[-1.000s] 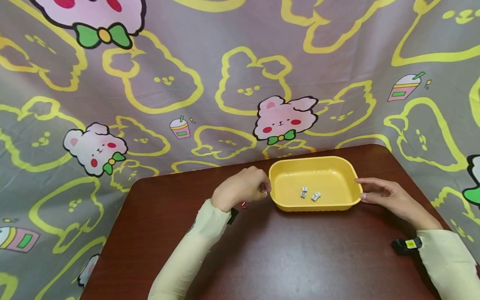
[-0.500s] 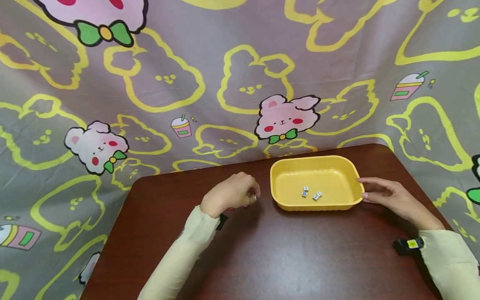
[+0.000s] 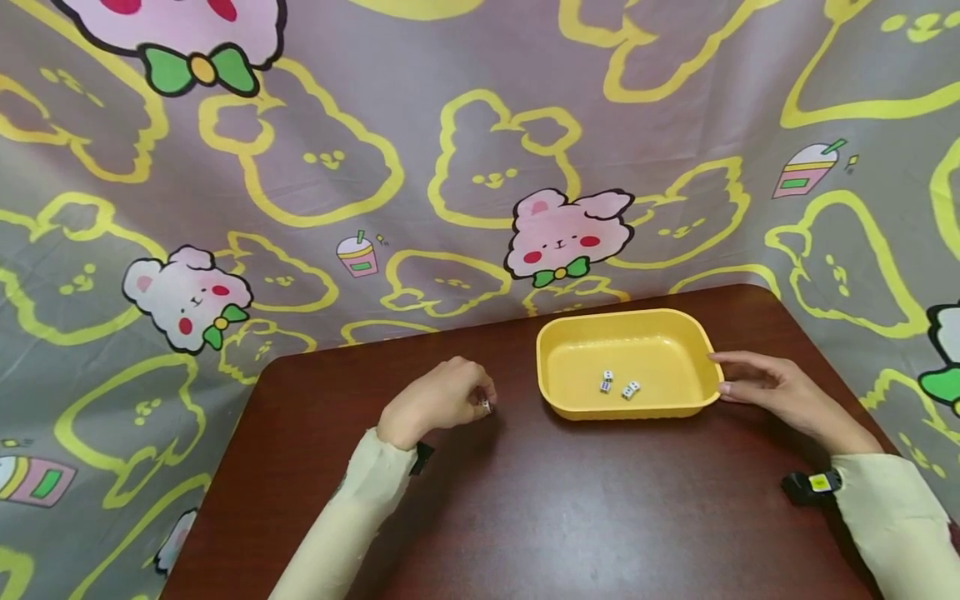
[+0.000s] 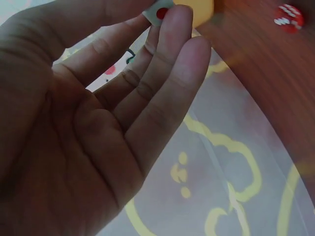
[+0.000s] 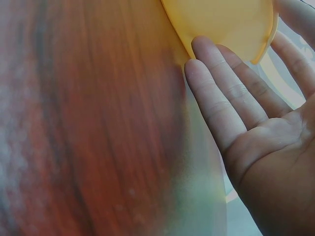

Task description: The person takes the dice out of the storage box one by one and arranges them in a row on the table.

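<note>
My left hand [image 3: 438, 402] is over the table, left of the yellow tray [image 3: 630, 412], and pinches a white die [image 3: 487, 407] between thumb and fingertips. The left wrist view shows a red pip on that white die [image 4: 160, 13]. A red die [image 4: 289, 19] with white pips lies on the table there; in the head view it is hidden behind the hand. Inside the tray are several white dice [image 3: 606, 387], grouped near its middle. My right hand [image 3: 798, 407] touches the tray's right end, its fingers [image 5: 216, 98] nearly straight against the outer wall.
The dark wooden table [image 3: 600, 508] has rounded far corners. Patterned cloth [image 3: 420, 183] hangs close behind it and along both sides. A black wrist camera [image 3: 810, 487] sits on the right wrist.
My left hand has moved left, away from the tray, still pinching a white die. Red dice seen under it earlier are now hidden in the head view. The right hand stays at the tray.
</note>
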### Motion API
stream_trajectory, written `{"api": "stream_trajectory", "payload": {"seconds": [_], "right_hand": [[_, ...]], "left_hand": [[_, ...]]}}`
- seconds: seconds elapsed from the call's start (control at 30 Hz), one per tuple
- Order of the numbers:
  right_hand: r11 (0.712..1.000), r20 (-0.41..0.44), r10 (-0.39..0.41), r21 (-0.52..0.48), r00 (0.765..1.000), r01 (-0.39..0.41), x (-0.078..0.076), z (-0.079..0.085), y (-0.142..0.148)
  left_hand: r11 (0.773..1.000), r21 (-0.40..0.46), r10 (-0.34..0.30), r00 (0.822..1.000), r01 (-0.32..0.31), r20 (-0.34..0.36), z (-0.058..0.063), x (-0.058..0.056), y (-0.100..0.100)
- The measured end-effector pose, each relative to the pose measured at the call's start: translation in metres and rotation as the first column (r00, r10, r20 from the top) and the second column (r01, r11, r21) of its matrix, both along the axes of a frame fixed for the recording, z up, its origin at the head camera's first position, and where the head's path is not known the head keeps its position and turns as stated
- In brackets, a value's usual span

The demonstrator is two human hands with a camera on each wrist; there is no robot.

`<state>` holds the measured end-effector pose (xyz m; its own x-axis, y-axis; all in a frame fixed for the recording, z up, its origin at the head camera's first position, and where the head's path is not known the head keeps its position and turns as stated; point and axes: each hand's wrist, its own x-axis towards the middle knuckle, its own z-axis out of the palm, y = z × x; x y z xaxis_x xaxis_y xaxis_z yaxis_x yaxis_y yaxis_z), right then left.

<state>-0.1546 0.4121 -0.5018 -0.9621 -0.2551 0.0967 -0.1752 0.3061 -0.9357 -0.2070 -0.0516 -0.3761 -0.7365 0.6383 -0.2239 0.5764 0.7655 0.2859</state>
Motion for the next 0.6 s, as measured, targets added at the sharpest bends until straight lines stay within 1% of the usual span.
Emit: {"api": "stream_trajectory", "payload": {"seconds": [0.13,0.2,0.3,0.47,0.53,0.6], "right_hand": [[1.0,-0.004,0.0,-0.011,1.0,0.0,0.0,0.001,0.001],[1.0,-0.005,-0.003,-0.017,1.0,0.003,0.0,0.001,0.001],[1.0,0.002,-0.001,-0.021,1.0,0.001,0.0,0.001,0.002],[1.0,0.011,0.012,-0.016,1.0,-0.012,0.0,-0.001,0.001],[1.0,0.012,0.006,-0.007,1.0,-0.006,0.0,-0.001,0.001],[1.0,0.019,-0.021,0.004,1.0,0.021,0.0,-0.001,-0.001]], "left_hand": [[1.0,0.013,0.024,1.0,-0.024,0.009,-0.005,0.001,-0.013],[0.999,0.02,0.029,1.0,-0.029,0.003,-0.006,0.002,-0.019],[0.999,0.02,0.043,0.999,-0.042,-0.003,-0.008,0.003,-0.026],[0.998,0.012,0.067,0.998,-0.067,0.008,-0.013,0.006,-0.037],[0.997,0.015,0.071,0.997,-0.071,0.009,-0.015,0.007,-0.04],[0.997,0.017,0.072,0.997,-0.072,0.004,-0.016,0.008,-0.044]]}}
